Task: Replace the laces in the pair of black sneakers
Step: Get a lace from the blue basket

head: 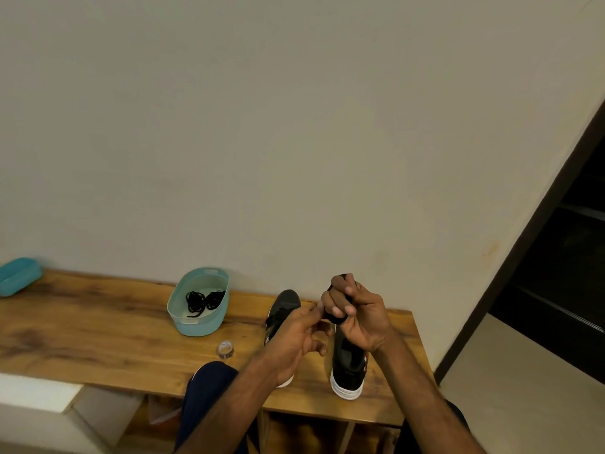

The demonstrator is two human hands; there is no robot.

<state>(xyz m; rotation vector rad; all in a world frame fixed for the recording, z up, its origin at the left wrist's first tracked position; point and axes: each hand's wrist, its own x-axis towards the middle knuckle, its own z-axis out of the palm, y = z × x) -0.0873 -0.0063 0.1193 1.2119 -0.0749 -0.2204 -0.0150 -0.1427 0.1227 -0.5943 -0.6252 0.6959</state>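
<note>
Two black sneakers with white soles stand on the wooden bench: the left sneaker (282, 308) is partly behind my left hand, the right sneaker (347, 368) sits below my right hand. My right hand (355, 314) grips a bundle of black lace (336, 319) wound around its fingers, raised above the shoes. My left hand (299, 335) pinches the lace end beside it. Two coiled black laces (204, 301) lie in a light blue basket (198, 322).
A small roll of tape (225, 349) lies on the bench (98, 339) in front of the basket. A blue container (18, 276) sits at the far left. The wall runs behind the bench; a dark doorway (556, 273) opens at right. My knee (211, 388) is below the bench edge.
</note>
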